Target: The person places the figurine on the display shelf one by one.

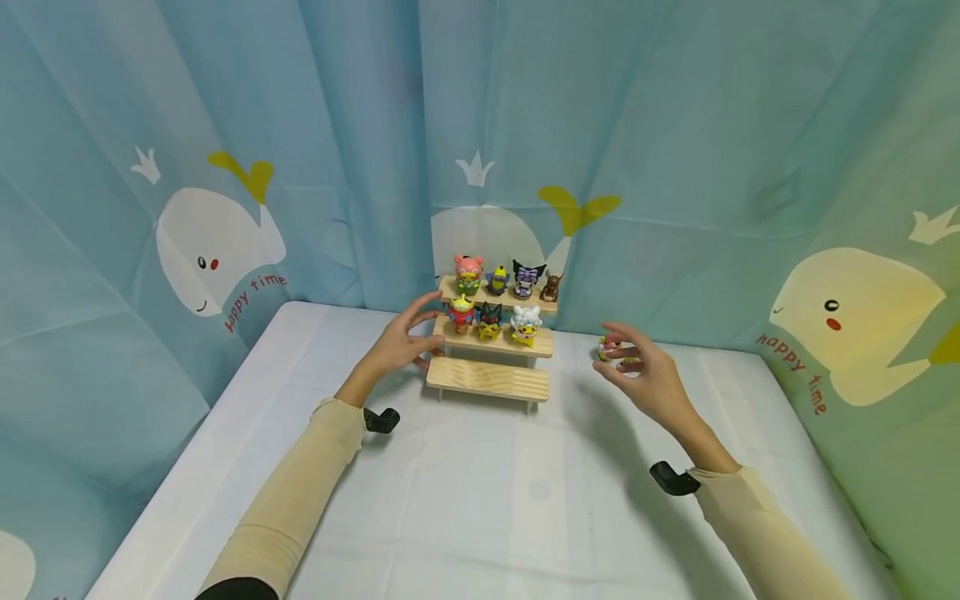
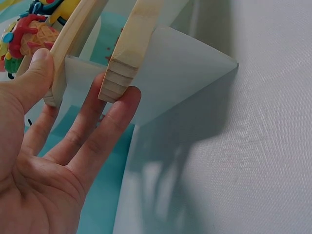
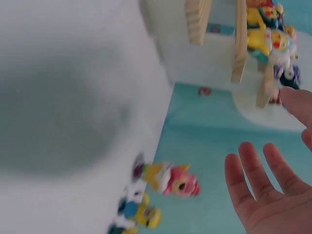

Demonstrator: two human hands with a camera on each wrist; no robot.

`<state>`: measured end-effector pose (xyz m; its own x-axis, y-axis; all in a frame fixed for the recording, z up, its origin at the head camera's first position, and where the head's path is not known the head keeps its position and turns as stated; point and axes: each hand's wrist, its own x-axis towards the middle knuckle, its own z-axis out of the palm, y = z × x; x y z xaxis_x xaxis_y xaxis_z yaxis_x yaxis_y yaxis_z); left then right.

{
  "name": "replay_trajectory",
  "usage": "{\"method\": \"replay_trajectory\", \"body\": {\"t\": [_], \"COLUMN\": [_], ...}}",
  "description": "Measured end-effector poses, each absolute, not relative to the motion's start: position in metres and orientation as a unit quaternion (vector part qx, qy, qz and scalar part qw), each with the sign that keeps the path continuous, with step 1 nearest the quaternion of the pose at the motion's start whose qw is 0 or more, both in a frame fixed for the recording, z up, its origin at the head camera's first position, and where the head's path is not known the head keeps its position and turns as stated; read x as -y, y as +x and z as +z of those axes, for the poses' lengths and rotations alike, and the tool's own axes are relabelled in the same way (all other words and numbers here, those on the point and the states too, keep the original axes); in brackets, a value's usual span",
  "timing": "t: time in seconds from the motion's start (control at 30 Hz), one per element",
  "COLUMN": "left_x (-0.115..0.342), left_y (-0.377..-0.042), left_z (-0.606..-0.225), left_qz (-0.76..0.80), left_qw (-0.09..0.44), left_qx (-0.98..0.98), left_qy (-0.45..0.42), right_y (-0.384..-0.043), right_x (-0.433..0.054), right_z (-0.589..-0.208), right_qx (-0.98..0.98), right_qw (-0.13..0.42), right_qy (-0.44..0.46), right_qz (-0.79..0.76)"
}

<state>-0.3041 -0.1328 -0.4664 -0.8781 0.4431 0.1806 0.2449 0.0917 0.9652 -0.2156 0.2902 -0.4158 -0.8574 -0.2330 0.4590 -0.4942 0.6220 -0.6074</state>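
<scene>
Left of centre, the left hand (image 1: 397, 343) grips the wooden stand (image 1: 487, 379); right of centre, the right hand (image 1: 654, 382) hangs empty, fingers parted — the stand is three-stepped, pale-grained.

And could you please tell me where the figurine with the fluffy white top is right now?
In the head view, the white-topped figurine stands toward the right end of the middle shelf, beside the black-eared yellow figurine.

Place: curtained nook; room type unclear
Curtain (image 1: 360, 125): is hanging behind and beside the table (image 1: 480, 500), showing cartoon whales (image 1: 862, 342)
Toy shelf (image 1: 487, 379): is standing on the table
</scene>
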Motion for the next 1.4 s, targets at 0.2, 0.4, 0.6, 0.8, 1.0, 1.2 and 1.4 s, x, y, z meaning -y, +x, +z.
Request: {"method": "replay_trajectory", "body": {"t": [0.2, 0.4, 0.6, 0.8, 1.0, 1.2, 1.4], "left_x": [0.131, 0.131, 0.133, 0.134, 0.135, 0.134, 0.134], "left_y": [-0.295, -0.293, -0.303, -0.309, -0.308, -0.307, -0.308], "left_z": [-0.452, -0.446, -0.458, -0.467, -0.468, -0.47, -0.47], "left_qz": [0.635, 0.636, 0.639, 0.636, 0.629, 0.627, 0.626], "left_qw": [0.093, 0.096, 0.098, 0.092, 0.082, 0.076, 0.078], "left_qx": [-0.733, -0.731, -0.73, -0.733, -0.737, -0.739, -0.742], "left_qy": [0.223, 0.228, 0.221, 0.223, 0.234, 0.233, 0.228], "right_y": [-0.209, -0.2, -0.198, -0.206, -0.217, -0.231, -0.244], "right_x": [-0.321, -0.344, -0.363, -0.381, -0.398, -0.407, -0.413], "right_z": [-0.422, -0.425, -0.433, -0.442, -0.452, -0.459, -0.465], "right_qx": [0.893, 0.898, 0.903, 0.904, 0.916, 0.926, 0.927], "right_qw": [0.184, 0.194, 0.206, 0.218, 0.204, 0.153, 0.09], "right_qy": [0.176, 0.147, 0.127, 0.117, 0.111, 0.116, 0.103], "right_qz": [0.371, 0.365, 0.354, 0.347, 0.327, 0.325, 0.35]}}
